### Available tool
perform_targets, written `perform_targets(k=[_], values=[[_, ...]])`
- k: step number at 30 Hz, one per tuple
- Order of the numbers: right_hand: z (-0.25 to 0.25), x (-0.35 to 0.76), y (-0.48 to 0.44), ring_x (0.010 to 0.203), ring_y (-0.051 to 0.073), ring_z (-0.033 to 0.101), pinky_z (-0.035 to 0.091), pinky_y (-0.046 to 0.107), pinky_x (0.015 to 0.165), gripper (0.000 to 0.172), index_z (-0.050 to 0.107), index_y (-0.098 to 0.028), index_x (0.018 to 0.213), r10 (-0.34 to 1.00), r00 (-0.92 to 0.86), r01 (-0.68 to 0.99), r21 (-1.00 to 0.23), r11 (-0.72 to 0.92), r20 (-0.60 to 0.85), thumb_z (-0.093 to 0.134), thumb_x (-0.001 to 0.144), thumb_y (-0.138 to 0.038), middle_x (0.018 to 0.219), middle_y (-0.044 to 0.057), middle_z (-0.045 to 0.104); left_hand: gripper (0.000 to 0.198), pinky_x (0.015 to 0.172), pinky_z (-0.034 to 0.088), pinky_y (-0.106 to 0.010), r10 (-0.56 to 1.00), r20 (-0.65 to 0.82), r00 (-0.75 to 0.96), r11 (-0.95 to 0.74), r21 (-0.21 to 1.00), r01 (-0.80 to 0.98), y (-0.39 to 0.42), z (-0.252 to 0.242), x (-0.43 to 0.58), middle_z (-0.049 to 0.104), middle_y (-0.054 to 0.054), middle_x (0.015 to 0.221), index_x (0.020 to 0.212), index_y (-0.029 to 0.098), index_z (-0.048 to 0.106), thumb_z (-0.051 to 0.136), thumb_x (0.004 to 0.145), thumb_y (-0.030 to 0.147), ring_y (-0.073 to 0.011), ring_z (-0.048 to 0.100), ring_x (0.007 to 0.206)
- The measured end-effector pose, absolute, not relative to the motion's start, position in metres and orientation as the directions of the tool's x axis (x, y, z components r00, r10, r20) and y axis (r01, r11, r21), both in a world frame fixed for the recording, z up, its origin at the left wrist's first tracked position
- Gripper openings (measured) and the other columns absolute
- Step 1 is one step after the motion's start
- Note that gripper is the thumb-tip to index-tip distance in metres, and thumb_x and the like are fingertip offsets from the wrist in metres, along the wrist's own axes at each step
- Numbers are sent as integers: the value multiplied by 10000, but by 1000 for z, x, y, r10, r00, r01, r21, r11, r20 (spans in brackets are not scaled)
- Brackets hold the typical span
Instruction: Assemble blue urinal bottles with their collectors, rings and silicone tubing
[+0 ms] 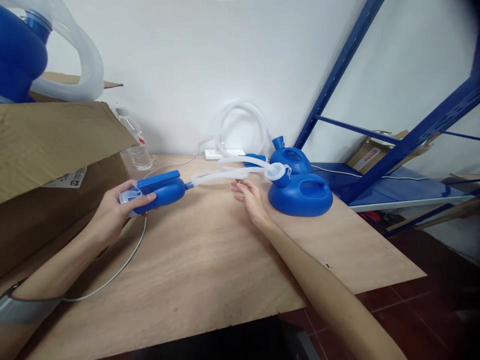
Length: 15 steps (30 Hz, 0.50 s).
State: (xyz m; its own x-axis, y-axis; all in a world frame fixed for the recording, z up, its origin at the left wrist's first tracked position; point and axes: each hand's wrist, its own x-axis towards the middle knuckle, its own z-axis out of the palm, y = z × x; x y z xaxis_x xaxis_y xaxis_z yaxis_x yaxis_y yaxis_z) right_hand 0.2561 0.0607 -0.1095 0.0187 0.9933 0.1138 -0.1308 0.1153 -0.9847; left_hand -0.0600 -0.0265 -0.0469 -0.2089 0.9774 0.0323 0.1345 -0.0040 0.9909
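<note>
Above the table (pixel 202 260), the left hand (pixel 118 210) grasps a jug (pixel 167 192); the right hand (pixel 253 201), released, extends its fingers near a hose (pixel 221 175). Another jug (pixel 18 55) shows above the carton (pixel 63 145).

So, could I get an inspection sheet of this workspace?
Surface: light-brown wooden tabletop.
Job's things: blue plastic bottle with translucent ribbed plastic tube at its tip; two rounded blue plastic jugs to its right.
Clutter: clear plastic water bottle, brown cardboard box.
Hands: left hand grips the blue bottle; right hand is open near the tube, contact unclear.
Cables: thin white cable beside white plastic power strip; thin grey cable at left.
Surroundings: blue metal shelving, white wall.
</note>
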Motion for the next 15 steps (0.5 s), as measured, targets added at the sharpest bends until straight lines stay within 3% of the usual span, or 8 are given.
perform_targets(k=[5, 11, 15], values=[[-103, 259, 57, 1088, 235, 751, 583, 333, 844, 417, 654, -213, 994, 995, -72, -421, -902, -98, -74, 434, 989, -568, 1236, 107, 756, 438, 572, 488, -215, 981, 42, -192, -11, 987, 158, -28, -49, -56, 618, 41, 788, 910, 198, 648, 932, 651, 408, -138, 565, 721], [-106, 260, 59, 1119, 220, 739, 589, 314, 833, 271, 580, -250, 942, 989, -83, -491, -859, -148, -123, 611, 950, -519, 1158, 66, 745, 520, 644, 528, -242, 985, 110, -136, -58, 937, 343, -35, -47, -51, 668, 17, 947, 1099, 224, 690, 908, 676, 434, -158, 594, 782], [-105, 259, 58, 1069, 233, 745, 589, 320, 758, 286, 551, -262, 931, 988, -85, -517, -842, -155, -130, 595, 940, -544, 1071, 57, 745, 523, 644, 526, -254, 982, 170, -84, -116, 890, 441, -36, -47, -51, 679, -9, 973, 1122, 219, 687, 883, 700, 459, -162, 604, 754]])
